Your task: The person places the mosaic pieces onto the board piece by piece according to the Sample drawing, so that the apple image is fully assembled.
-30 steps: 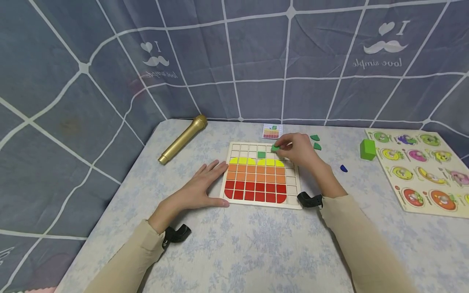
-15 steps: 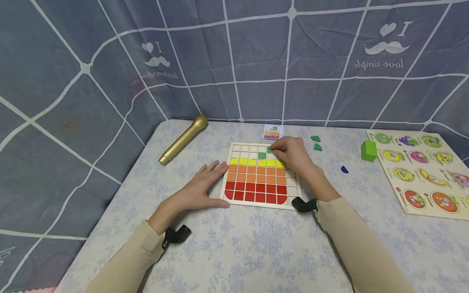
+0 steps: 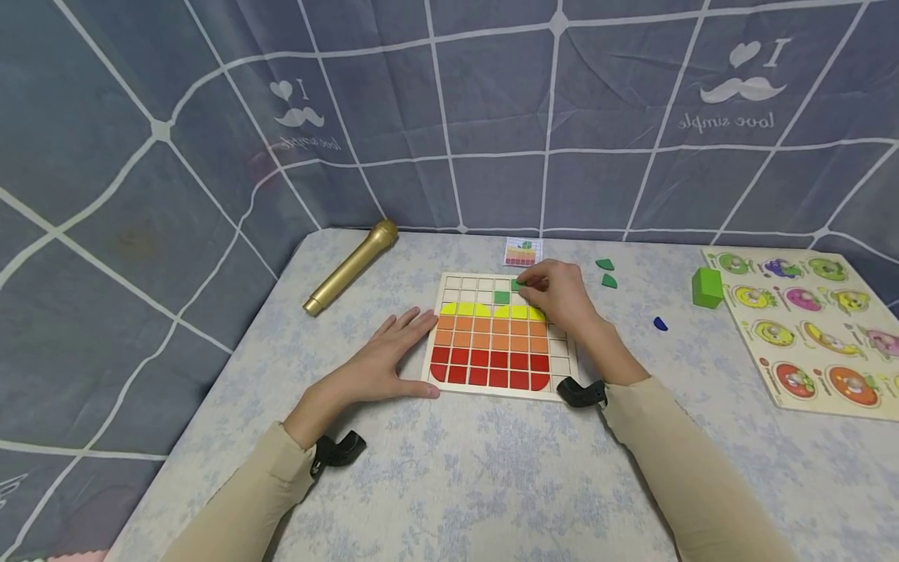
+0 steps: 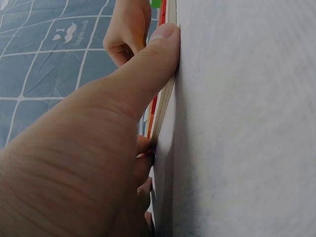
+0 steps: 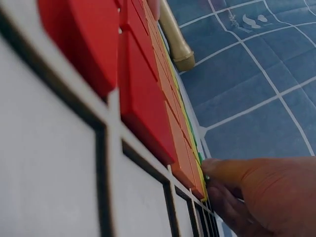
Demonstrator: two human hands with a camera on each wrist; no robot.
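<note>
Here two green pieces [image 3: 607,274] lie beside one puzzle board [image 3: 562,355].

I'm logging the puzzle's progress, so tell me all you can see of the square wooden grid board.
The square wooden grid board, pale wood with thin dividers, lies flat on the flowered tablecloth. Red tiles fill its near rows, then orange, then a yellow row; one green square tile sits above. The far rows and right column are mostly bare. The left hand rests flat against its left edge; the right hand pinches a small green piece over the far cells.
</note>
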